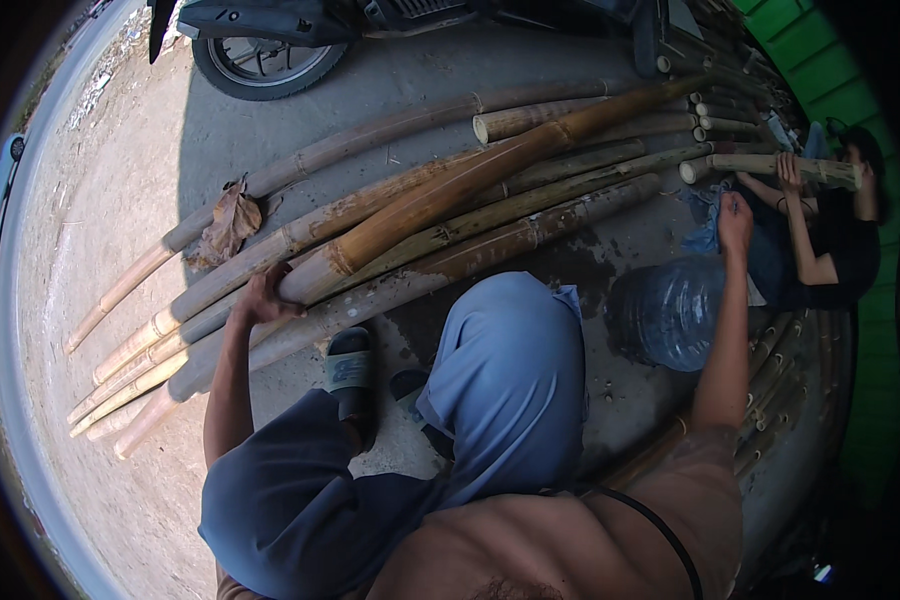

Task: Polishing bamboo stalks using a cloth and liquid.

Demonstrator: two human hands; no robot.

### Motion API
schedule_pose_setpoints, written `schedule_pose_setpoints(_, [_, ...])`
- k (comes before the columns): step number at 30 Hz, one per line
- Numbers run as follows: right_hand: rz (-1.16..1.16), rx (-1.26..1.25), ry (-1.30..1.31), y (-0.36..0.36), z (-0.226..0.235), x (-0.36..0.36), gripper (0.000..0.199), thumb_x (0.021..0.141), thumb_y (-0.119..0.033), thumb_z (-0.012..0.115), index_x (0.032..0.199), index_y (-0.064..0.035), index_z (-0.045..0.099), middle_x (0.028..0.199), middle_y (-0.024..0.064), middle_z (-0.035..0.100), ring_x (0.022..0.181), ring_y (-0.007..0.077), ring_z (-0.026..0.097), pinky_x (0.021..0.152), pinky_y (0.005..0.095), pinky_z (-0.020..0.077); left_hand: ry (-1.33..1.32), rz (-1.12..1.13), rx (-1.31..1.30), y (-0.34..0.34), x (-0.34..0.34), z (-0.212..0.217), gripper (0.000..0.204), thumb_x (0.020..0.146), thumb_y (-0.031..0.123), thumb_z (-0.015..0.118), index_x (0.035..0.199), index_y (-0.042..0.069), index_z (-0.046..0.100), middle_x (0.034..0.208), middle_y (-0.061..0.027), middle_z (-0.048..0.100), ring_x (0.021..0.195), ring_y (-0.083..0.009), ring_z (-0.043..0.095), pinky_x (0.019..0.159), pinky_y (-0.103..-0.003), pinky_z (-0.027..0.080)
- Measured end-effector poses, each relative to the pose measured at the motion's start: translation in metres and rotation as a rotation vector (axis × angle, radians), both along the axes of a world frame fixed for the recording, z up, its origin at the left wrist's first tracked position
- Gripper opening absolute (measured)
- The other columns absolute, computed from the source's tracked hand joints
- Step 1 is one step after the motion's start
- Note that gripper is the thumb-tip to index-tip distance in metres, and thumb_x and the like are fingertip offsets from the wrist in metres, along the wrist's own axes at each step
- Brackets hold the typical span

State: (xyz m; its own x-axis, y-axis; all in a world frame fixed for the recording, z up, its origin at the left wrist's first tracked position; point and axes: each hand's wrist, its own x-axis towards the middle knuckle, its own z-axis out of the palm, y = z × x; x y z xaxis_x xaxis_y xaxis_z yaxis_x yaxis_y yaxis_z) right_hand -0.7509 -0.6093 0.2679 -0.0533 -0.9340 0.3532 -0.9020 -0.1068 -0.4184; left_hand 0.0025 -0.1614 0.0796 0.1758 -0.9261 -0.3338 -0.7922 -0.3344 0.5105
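My left hand (268, 297) is closed round the near end of a thick brown bamboo pole (410, 215). That pole lies slantwise over several other bamboo poles (450, 265) on the ground. At the right, my right hand (736, 222) is raised with its fingers closed on a blue cloth (705, 222), which hangs down beside it. A large clear plastic water jug (665, 312) lies on its side by my right forearm. Dark wet patches show on the lowest pole near my knee.
A dry brown leaf (232, 222) rests on the poles at the left. A parked motorbike (270, 50) stands beyond them. At the right, another person (840, 215) holds a short bamboo piece (770, 168) beside a green wall (820, 60). More poles (770, 385) lie behind the jug.
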Motion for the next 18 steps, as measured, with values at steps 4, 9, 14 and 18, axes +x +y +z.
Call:
schedule_pose_setpoints(4, [0.03, 0.493, -0.009, 0.042, 0.017, -0.151, 0.037, 0.103, -0.027, 0.061, 0.115, 0.0053, 0.074, 0.104, 0.0084, 0.076, 0.1, 0.0181, 0.069, 0.093, 0.0332, 0.0515, -0.161, 0.055, -0.16, 0.007, -0.021, -0.002, 0.098, 0.063, 0.054, 0.092, 0.141, 0.004, 0.06, 0.129, -0.0216, 0.068, 0.125, -0.0404, 0.064, 0.107, -0.05, 0.049])
schedule_pose_setpoints(9, [0.229, 1.007, 0.016, 0.027, -0.077, -0.184, 0.036, 0.095, -0.022, 0.07, 0.118, 0.0048, 0.073, 0.098, 0.007, 0.073, 0.091, 0.0168, 0.068, 0.085, 0.0332, 0.0531, -0.35, 0.146, -0.078, 0.041, -0.033, 0.0, 0.092, 0.072, 0.049, 0.089, 0.148, 0.01, 0.056, 0.143, -0.0156, 0.061, 0.136, -0.0368, 0.056, 0.113, -0.052, 0.042])
schedule_pose_setpoints(14, [0.326, 1.043, 0.413, -0.003, -0.147, -0.126, 0.038, 0.093, -0.021, 0.071, 0.12, 0.0049, 0.071, 0.1, 0.0078, 0.073, 0.093, 0.0178, 0.068, 0.086, 0.0336, 0.0534, -0.447, 0.152, -0.091, 0.099, -0.016, 0.006, 0.094, 0.073, 0.042, 0.091, 0.154, 0.012, 0.053, 0.143, -0.0144, 0.059, 0.139, -0.0369, 0.051, 0.115, -0.053, 0.039])
schedule_pose_setpoints(18, [0.337, 0.99, 0.561, -0.014, -0.156, -0.113, 0.04, 0.092, -0.021, 0.072, 0.123, 0.0049, 0.07, 0.101, 0.0085, 0.073, 0.094, 0.0185, 0.069, 0.087, 0.034, 0.0537, -0.512, 0.206, -0.056, 0.14, -0.015, 0.007, 0.092, 0.08, 0.047, 0.088, 0.158, 0.019, 0.05, 0.146, -0.0096, 0.06, 0.139, -0.032, 0.052, 0.113, -0.052, 0.039])
